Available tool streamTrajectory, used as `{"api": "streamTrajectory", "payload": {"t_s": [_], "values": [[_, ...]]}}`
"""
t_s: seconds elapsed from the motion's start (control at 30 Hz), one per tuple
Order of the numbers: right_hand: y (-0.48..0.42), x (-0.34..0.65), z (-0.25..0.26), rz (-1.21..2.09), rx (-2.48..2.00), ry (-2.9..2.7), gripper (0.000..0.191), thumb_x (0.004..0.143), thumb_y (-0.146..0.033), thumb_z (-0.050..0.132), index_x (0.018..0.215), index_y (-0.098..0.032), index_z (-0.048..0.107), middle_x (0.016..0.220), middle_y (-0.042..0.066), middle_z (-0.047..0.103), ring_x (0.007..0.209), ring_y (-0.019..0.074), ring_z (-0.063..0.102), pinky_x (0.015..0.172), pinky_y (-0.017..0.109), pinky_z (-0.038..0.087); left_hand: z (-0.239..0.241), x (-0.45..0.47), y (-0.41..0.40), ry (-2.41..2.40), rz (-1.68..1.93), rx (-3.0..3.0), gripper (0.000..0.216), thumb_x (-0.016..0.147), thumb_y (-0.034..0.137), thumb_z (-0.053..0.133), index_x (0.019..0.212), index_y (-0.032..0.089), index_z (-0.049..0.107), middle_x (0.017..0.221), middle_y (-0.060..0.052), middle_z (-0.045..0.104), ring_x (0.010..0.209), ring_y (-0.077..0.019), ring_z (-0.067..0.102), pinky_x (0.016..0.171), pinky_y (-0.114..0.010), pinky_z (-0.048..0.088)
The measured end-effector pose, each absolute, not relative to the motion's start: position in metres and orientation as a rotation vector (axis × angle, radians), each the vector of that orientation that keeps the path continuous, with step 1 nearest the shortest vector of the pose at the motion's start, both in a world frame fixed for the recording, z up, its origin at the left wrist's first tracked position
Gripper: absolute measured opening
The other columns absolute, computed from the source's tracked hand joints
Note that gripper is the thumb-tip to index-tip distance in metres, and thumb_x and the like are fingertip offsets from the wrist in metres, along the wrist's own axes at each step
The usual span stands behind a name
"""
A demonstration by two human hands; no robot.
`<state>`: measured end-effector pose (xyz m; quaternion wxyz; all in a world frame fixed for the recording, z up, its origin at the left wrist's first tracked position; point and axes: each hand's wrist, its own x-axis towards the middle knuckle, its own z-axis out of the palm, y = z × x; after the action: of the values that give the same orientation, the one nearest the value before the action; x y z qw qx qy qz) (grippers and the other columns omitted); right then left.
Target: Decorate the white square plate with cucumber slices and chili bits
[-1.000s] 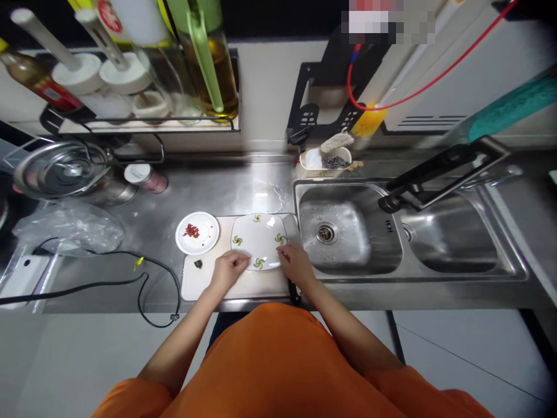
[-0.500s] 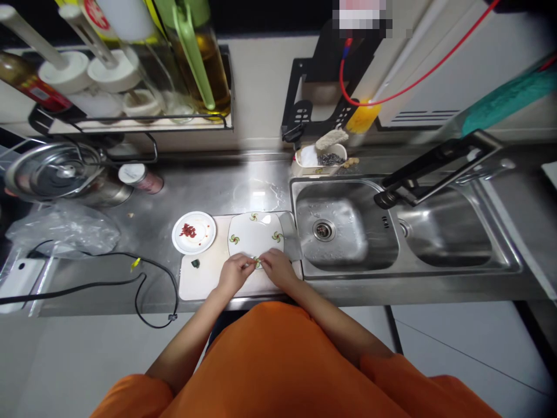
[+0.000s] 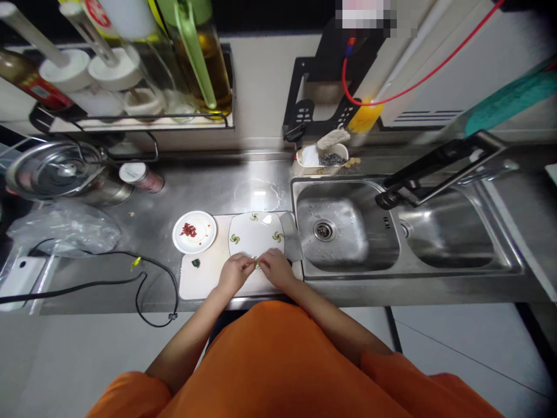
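Observation:
Over the near edge of a white square plate (image 3: 255,233) with green pinwheel motifs, my left hand (image 3: 235,271) and my right hand (image 3: 277,269) meet fingertip to fingertip. Both are closed in a pinch. Something tiny may be between the fingertips, but it is too small to name. The plate sits on a pale cutting board (image 3: 200,284). To its left, a round white plate (image 3: 208,242) bears chopped red pieces (image 3: 188,230). A small dark green piece (image 3: 195,263) lies on the board near my left hand.
At right is a double steel sink (image 3: 348,264) with a black faucet (image 3: 426,165). Behind it stands a caddy with scrubbers (image 3: 319,168). On the left are a lidded pot (image 3: 65,174), a plastic bag (image 3: 65,229), a shaker can (image 3: 143,177) and a black cable (image 3: 161,276). A seasoning rack (image 3: 139,122) hangs above.
Almost nothing differs. My hands keep the same pinch over the plate's near edge, and the view has shifted very slightly.

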<state>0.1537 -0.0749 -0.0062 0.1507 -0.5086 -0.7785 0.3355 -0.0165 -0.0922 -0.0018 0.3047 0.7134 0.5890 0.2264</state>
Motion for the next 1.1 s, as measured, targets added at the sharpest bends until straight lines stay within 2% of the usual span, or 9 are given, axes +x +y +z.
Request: {"api": "streamTrajectory", "payload": {"t_s": [1.1], "values": [[-0.0713,0.1484,-0.0007,0.955,-1.5,-2.31,0.013,0.085,-0.014,0.05,0.074,-0.016,0.058,0.077,0.003,0.054,0.079,0.0159,0.043,0.074,0.028,0.03,0.001,-0.0161,-0.0942,1.55,0.615,1.873,0.011,0.076,0.016,0.061,0.081,0.021,0.07,0.077,-0.002,0.064,0.073,-0.0126,0.059,0.068,-0.023,0.046]]}}
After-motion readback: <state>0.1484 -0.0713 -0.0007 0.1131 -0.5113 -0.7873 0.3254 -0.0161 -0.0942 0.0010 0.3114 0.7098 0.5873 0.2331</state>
